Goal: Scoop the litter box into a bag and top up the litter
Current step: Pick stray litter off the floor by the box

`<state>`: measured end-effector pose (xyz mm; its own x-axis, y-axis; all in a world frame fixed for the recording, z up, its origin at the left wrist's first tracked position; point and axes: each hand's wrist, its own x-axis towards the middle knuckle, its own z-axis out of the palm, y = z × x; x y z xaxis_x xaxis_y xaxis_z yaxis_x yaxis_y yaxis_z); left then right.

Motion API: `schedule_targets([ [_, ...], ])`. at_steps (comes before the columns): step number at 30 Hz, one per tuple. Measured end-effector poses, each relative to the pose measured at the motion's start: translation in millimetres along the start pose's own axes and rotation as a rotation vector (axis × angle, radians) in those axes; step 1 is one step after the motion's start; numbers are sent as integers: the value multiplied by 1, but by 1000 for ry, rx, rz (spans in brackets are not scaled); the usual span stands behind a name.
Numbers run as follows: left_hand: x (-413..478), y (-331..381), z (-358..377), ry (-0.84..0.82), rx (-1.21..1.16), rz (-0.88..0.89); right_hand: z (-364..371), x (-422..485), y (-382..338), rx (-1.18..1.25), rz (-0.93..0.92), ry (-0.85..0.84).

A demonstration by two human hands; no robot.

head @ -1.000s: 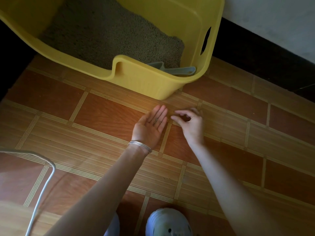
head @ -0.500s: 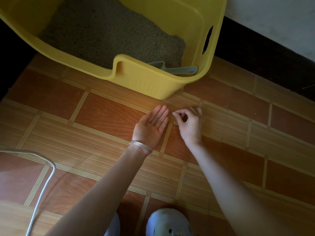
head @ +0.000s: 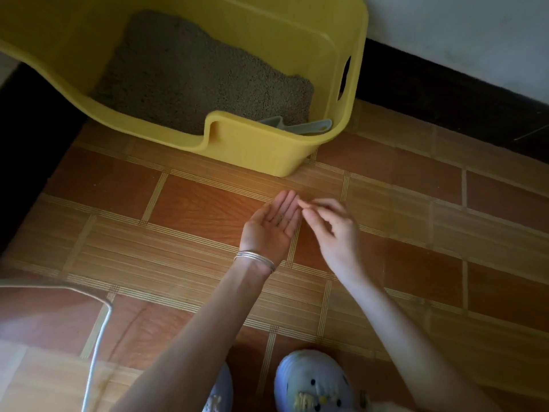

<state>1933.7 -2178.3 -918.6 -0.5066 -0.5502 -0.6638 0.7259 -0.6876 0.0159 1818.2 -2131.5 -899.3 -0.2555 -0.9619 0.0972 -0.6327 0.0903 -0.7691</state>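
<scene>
Left hand point(head: 271, 227): palm up, fingers straight, carrying litter grains point(head: 279, 220).
Right hand point(head: 332, 230): pinched beside the left fingertips; grain inside, cannot tell.
Litter box point(head: 252, 150): just beyond both hands.

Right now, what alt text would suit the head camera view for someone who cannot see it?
A person's left hand lies palm up over a tiled floor, a few dark specks on it, while the right hand holds pinched fingertips beside its fingertips. Behind stands a yellow litter box holding grey litter and a grey scoop.
</scene>
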Motion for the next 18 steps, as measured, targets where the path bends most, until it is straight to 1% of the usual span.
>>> schedule_targets([
  [2,-9,4,8,-12,27,8,-24,-5,1,-26,44,16],
  [5,-27,11,18,-57,37,5,-61,-8,-1,-141,113,28],
  [7,-42,16,26,-88,65,14,-81,-8,-7,-224,124,34],
  [9,-56,20,36,-112,90,24,-96,-7,-17,-314,78,56],
  [12,-74,25,57,-176,132,11,-109,0,-37,-419,-51,86],
  [15,-87,30,86,-226,203,0,-116,12,-57,-501,-146,86],
  [18,-90,39,119,-228,243,19,-118,26,-72,-582,-226,66],
])
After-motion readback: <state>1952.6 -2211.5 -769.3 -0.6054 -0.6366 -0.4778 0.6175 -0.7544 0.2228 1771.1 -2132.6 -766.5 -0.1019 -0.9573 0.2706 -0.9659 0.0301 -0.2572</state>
